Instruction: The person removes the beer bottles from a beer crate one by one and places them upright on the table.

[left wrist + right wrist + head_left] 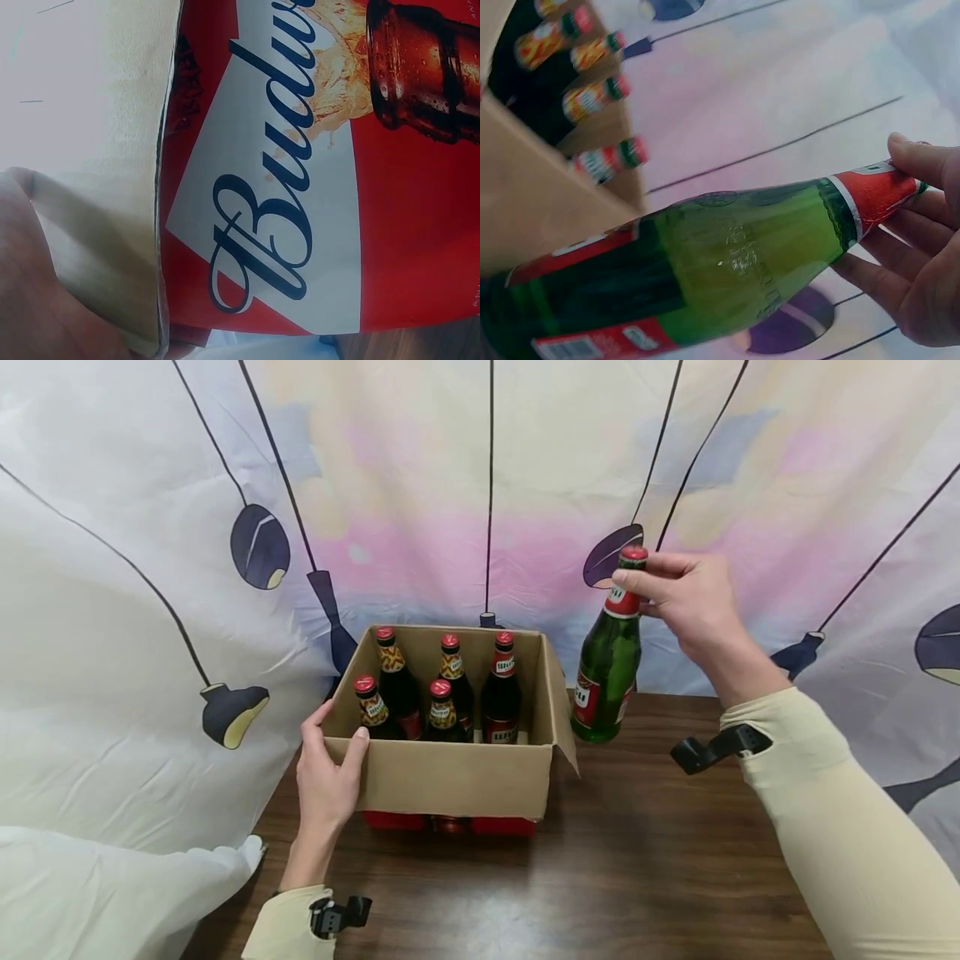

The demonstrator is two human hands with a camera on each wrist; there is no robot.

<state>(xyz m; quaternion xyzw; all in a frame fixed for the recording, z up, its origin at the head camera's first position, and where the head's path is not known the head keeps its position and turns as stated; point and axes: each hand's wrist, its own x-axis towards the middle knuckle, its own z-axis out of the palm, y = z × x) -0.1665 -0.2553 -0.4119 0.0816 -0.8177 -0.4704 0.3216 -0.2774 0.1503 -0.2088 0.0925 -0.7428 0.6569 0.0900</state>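
Note:
My right hand (690, 602) pinches the neck of a green beer bottle (611, 652) between thumb and fingers. The bottle hangs slightly tilted, cap up, just right of an open cardboard box (453, 777). In the right wrist view the green bottle (727, 262) lies across the picture, with the fingers round its red neck label. At the box's front left corner my left hand (327, 777) grips the edge, thumb at the front rim and fingers along the left side. Several dark beer bottles (501, 697) with red caps stand upright inside the box.
A brown flap (562, 714) sticks out on the box's right side. Below the front flap shows a red printed side (420, 225) with lettering. The box stands on a dark wooden table (637, 860). Behind it hangs a patterned cloth (420, 460); pale fabric (112, 893) lies at left.

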